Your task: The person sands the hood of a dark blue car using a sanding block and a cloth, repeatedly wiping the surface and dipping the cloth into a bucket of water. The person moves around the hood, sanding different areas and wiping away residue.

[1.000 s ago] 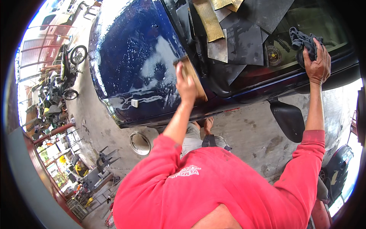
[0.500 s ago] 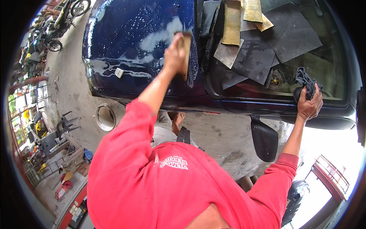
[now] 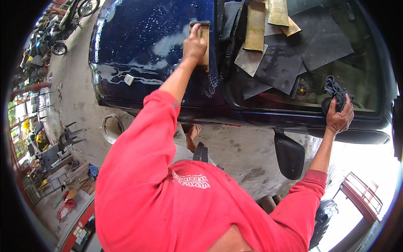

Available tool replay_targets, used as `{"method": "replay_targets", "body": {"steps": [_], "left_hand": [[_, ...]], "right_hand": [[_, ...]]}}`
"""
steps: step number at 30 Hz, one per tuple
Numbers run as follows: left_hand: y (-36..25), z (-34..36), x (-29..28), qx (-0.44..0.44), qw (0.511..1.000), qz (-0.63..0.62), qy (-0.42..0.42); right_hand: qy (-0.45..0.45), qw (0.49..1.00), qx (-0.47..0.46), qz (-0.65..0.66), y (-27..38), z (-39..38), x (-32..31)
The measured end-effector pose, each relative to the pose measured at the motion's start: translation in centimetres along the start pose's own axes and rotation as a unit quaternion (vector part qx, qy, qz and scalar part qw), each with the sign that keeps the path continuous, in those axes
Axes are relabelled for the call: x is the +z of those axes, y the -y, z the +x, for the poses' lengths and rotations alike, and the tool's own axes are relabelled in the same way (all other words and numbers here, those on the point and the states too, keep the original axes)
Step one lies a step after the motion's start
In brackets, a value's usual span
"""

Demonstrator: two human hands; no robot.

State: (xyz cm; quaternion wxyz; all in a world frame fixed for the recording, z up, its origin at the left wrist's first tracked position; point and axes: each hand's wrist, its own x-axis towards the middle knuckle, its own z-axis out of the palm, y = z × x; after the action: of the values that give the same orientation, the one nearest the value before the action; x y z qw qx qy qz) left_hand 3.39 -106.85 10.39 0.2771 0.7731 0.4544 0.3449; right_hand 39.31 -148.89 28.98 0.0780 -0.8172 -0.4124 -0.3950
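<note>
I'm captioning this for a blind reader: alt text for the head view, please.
A person's left hand presses a tan rectangular sanding block on a wet dark-blue car hood; the right hand grips a dark crumpled rag by the windscreen.

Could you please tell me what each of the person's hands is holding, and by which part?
The left hand grips a tan sanding block along its left long edge, flat on the wet blue hood. The right hand clutches a bunched dark rag by its lower end.

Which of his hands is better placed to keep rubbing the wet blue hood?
Probably the left hand: it presses the sanding block flat on the hood. The right hand rests on a dark rag at the windshield's edge.
</note>
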Motion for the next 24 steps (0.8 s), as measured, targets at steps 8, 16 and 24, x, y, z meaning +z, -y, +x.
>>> {"method": "replay_targets", "body": {"steps": [8, 16, 24], "left_hand": [[-2.6, -16.0, -4.4, -0.075, 0.986, -0.087, 0.120], [0.8, 4.6, 0.8, -0.083, 0.995, 0.019, 0.047], [-3.2, -14.2, -3.8, -0.039, 0.982, -0.106, 0.148]], "right_hand": [[0.001, 1.000, 0.009, -0.008, 0.2, -0.1, -0.1], [0.004, 1.000, 0.003, -0.008, -0.3, -0.2, 0.1], [0.004, 1.000, 0.015, -0.012, -0.6, -0.5, 0.3]]}}
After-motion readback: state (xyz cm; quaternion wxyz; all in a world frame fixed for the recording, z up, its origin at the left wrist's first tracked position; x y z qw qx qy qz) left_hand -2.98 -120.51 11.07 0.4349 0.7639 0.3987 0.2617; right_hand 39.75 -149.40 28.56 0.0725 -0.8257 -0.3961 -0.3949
